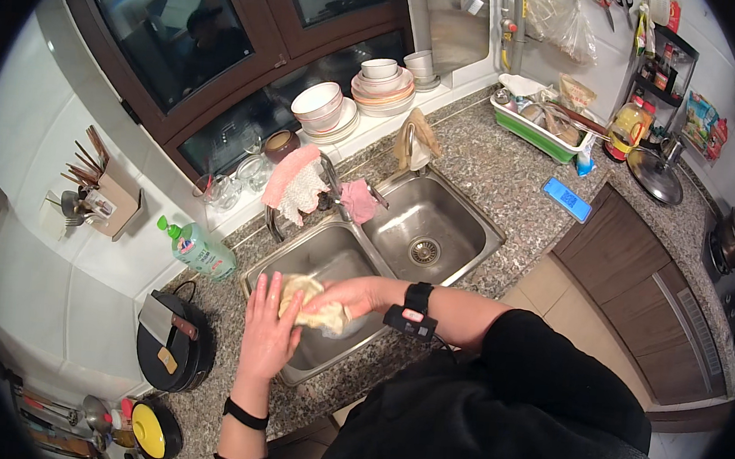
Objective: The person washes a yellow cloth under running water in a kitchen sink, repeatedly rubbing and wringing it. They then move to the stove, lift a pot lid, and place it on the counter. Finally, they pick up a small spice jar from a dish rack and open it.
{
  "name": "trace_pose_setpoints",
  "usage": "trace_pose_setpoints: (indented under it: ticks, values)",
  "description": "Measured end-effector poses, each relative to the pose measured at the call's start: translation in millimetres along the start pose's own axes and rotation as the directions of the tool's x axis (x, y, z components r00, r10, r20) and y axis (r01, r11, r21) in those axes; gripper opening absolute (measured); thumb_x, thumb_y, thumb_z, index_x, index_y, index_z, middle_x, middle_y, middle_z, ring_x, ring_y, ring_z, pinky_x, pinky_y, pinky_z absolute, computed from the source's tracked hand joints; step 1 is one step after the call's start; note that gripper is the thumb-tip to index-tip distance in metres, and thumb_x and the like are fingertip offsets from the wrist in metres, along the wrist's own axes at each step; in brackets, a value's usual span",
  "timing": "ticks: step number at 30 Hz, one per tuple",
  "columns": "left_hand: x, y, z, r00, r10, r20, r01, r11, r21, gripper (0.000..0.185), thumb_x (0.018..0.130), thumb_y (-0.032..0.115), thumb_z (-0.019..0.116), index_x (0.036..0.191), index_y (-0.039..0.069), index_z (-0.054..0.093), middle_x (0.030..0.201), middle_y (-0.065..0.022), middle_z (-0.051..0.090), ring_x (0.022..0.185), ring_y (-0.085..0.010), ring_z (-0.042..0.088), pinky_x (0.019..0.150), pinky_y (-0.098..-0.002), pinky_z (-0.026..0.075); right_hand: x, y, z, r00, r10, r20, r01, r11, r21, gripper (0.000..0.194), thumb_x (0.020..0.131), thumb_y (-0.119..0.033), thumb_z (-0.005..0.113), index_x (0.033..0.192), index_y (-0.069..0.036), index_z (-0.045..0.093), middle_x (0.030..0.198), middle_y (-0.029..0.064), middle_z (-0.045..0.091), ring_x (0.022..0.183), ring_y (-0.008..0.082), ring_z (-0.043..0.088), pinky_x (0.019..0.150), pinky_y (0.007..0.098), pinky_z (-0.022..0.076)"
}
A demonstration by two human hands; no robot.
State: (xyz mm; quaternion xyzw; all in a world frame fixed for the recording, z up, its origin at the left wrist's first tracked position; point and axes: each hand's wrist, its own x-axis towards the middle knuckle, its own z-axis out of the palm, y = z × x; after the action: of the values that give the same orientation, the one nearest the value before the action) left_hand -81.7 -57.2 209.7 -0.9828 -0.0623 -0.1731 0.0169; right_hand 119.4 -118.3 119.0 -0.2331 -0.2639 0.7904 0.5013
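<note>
A pale yellow cloth (327,317) is bunched in my right hand (355,293) above the near part of the left basin of a steel double sink (345,352). My left hand (269,328) is up against the cloth's left side, its fingers stretched and slightly apart. Its skin looks wet. Something whitish shows just under the cloth, too blurred to tell what it is. The right basin (400,225) has a round drain strainer (424,251). A pink cloth (359,201) hangs over the faucet between the basins.
A green pump bottle (204,252) stands left of the sink. A cleaver (163,317) lies on a round black appliance (193,352). Stacked bowls (318,102) line the sill. A phone (566,199) lies near the counter edge, below a green-and-white basket (533,138).
</note>
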Motion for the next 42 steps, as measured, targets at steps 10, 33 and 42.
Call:
trace_pose_setpoints:
  ticks: [10,33,42]
  values:
    - [30.6,-23.7,52.9,0.952,-0.278,0.125,0.261,0.955,0.138,0.029,0.085,0.012,0.055,0.113,0.009,0.051,0.094,-0.0170,0.065,0.083,-0.0334,0.066,0.065,-0.0433,0.053,26.8,-22.7,27.5,0.961,-0.276,0.024,0.087,0.219,-0.972,0.028,0.065,-0.016,0.078,0.086,-0.004,0.064,0.084,0.0131,0.068,0.071,0.0244,0.063,0.064,0.0375,0.0524]
    - [31.1,-37.7,79.1,0.928,-0.346,-0.140,0.329,0.935,-0.134,0.072,0.075,0.001,0.064,0.140,0.014,0.038,0.137,-0.0195,0.044,0.122,-0.0378,0.048,0.096,-0.0440,0.046,41.2,-35.5,-16.4,0.806,-0.328,-0.493,-0.271,0.536,-0.799,0.028,0.080,-0.025,0.070,0.091,-0.003,0.058,0.070,0.0092,0.062,0.054,0.0210,0.059,0.048,0.0352,0.0478]
    - [31.3,-49.4,54.4,0.972,0.186,-0.147,-0.168,0.978,0.124,0.039,0.081,0.013,0.056,0.120,0.011,0.057,0.109,-0.0086,0.058,0.090,-0.0249,0.063,0.076,-0.0350,0.054,24.5,-39.5,2.9,0.916,0.395,-0.073,-0.384,0.806,-0.451,0.031,0.088,-0.023,0.065,0.063,-0.018,0.045,0.056,-0.0095,0.036,0.043,0.0010,0.026,0.039,0.0181,0.0149]
